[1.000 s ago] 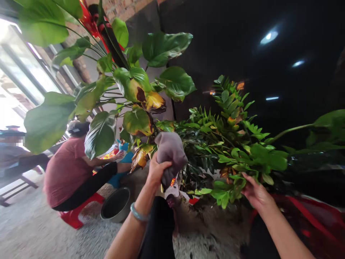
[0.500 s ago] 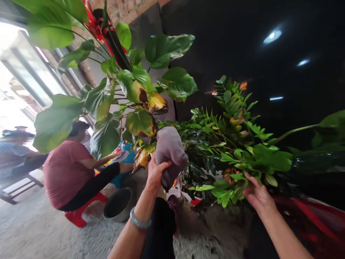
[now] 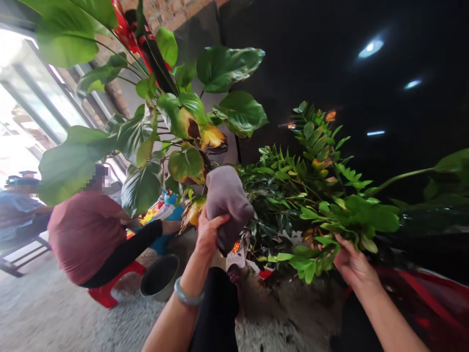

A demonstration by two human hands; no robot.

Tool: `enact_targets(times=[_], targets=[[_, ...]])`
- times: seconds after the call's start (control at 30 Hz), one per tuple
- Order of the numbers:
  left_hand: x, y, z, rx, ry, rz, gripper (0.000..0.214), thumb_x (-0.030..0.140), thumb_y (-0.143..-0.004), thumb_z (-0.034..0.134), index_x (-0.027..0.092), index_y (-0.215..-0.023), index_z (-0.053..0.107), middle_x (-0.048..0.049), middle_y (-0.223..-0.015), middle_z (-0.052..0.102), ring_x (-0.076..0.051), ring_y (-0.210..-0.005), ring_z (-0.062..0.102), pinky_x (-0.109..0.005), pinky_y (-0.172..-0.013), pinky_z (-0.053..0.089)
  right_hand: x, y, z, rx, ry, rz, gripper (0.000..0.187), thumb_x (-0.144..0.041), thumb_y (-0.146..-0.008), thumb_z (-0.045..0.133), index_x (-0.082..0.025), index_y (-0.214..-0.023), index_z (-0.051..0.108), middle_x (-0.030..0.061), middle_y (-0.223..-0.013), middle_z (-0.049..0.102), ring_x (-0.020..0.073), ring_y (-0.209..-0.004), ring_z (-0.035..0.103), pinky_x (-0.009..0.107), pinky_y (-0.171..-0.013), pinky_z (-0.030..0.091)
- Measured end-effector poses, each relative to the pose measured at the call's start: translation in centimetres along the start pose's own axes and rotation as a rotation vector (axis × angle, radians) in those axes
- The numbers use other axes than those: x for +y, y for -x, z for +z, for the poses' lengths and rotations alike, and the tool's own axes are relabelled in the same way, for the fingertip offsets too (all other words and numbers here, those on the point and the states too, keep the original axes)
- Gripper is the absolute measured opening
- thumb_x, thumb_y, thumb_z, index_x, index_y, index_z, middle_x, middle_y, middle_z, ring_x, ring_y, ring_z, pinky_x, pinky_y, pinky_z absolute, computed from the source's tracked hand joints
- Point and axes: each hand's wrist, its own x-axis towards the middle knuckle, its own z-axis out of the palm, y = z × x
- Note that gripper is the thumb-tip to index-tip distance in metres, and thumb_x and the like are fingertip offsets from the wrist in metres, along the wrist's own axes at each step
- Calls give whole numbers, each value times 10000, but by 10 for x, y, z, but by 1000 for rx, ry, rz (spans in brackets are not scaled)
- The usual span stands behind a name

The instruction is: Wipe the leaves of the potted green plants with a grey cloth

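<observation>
A greyish-purple cloth point(image 3: 227, 198), bunched up, is gripped in my left hand point(image 3: 208, 233), thumb lying across its front. The cloth sits in front of the bushy potted plant, close to yellowed, brown-edged leaves point(image 3: 192, 212) of the taller plant. On the right, my right hand point(image 3: 354, 264) pinches a leafy stem point(image 3: 322, 244) at the lower edge of the green plant point(image 3: 293, 186). Leaves partly hide its fingertips.
A large-leaved plant point(image 3: 183, 112) rises at upper left. A person in a pink shirt point(image 3: 86, 230) sits on a red stool point(image 3: 117, 283) beside a dark basin point(image 3: 160, 278). Another person point(image 3: 20, 210) sits farther left. A shiny black surface point(image 3: 330, 63) stands behind the plants.
My left hand and the cloth have shifted slightly left. My right hand has moved a little right and down. The person in pink leans farther left.
</observation>
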Motion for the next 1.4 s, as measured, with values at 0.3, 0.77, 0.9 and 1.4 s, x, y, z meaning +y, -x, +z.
enact_targets(times=[0.3,0.77,0.9,1.4], targets=[[-46,64,-28,-228,-164,-314,521,136,-407,703,156,-927,667,22,-656,675,-175,-588,588,-249,-519,452,-5,3,-4,-26,11,7,233,-197,-511,765,-261,-714,669,-40,-657,733,230,-699,716,376,-718,600],[-66,59,-18,-377,-367,-237,625,68,-336,729,156,-952,685,15,-751,667,-207,-738,575,-273,-659,450,-11,18,11,3,68,103,253,-186,-440,765,-236,-658,647,-35,-610,721,239,-662,715,343,-641,595],[-24,33,3,-253,-231,-36,681,136,-374,772,166,-1044,652,8,-811,669,-205,-763,579,-277,-681,459,-14,20,10,-27,74,71,231,-205,-455,780,-256,-601,608,-51,-608,717,221,-621,707,345,-640,595],[-30,25,17,-396,-348,65,698,96,-371,799,192,-1053,686,-15,-971,688,-260,-949,592,-332,-885,440,-13,18,7,-16,64,93,241,-195,-461,780,-244,-658,651,-51,-615,719,174,-493,651,288,-501,547]])
